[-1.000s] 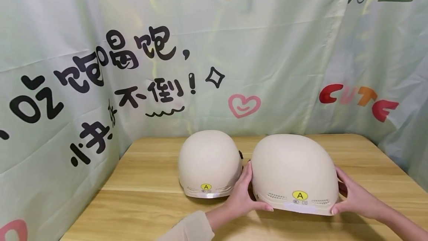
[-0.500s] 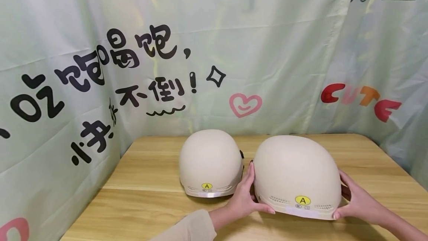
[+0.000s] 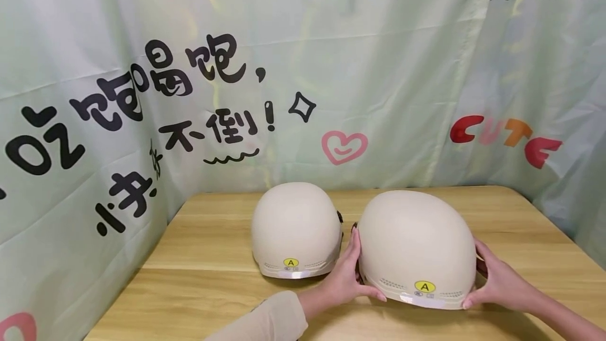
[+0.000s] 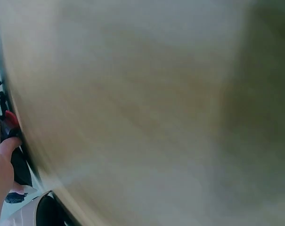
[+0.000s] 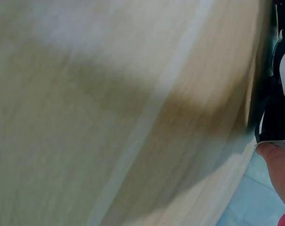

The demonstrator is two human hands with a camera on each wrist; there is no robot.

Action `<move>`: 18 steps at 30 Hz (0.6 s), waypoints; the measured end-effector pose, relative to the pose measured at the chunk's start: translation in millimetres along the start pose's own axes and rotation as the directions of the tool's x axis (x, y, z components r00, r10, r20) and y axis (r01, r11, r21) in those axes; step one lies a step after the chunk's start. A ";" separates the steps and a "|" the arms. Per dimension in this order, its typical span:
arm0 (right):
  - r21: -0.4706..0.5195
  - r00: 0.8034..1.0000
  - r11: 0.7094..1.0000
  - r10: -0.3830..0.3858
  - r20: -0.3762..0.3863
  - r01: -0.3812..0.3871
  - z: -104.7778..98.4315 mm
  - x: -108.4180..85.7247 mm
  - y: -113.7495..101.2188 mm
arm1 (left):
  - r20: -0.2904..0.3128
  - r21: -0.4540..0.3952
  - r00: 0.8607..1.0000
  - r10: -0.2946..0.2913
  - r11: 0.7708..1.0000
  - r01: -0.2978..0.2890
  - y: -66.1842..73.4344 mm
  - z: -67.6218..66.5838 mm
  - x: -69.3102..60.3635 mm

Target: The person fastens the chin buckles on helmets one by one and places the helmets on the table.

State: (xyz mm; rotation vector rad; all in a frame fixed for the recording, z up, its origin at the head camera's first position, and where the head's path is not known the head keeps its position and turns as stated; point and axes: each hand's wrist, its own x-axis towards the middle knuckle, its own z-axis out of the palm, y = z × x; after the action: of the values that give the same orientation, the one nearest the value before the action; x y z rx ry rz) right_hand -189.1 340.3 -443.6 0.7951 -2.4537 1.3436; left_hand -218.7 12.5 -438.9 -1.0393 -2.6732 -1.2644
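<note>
In the head view, two cream helmets are side by side, each with a yellow "A" sticker low on its front. The larger-looking helmet [image 3: 416,246] on the right is between my hands. My left hand [image 3: 343,275] grips its left side, with the thumb along the front rim. On the opposite side my right hand [image 3: 499,278] holds it the same way. Just left of my left hand stands the other helmet [image 3: 295,230]. The right wrist view catches my right thumb [image 5: 276,162] against the held helmet's rim, beside its dark inside. Whether its underside touches the table cannot be told.
A wood-grain table [image 3: 203,257] lies under both helmets. Behind it and to both sides hangs a pale green printed curtain [image 3: 397,78], close to the table's back edge. Shadows fall across the tabletop [image 5: 133,94] in the right wrist view.
The held helmet's front rim and sticker have come slightly lower and nearer, with both hands still gripping it. The left helmet stays in place. The head view has shifted a little.
</note>
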 end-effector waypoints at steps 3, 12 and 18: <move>-0.019 1.000 1.000 -0.001 0.000 0.001 0.6 1.2 2.0 | -0.008 0.026 1.000 0.021 0.999 -0.021 -2.2 0.6 1.0; -0.043 1.000 0.999 -0.008 -0.008 0.008 4.7 2.0 6.3 | -0.017 0.061 0.999 0.035 0.998 -0.034 -4.5 1.0 2.0; -0.051 1.000 0.999 -0.011 -0.006 0.010 4.5 3.3 5.7 | -0.030 0.070 0.999 0.037 0.997 -0.034 -3.4 1.5 1.2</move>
State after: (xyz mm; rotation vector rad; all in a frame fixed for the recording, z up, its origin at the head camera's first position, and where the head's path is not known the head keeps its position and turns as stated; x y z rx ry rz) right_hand -194.8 337.9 -448.6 0.7897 -2.4651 1.2725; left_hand -221.2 12.7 -442.0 -1.0444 -2.6424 -1.1629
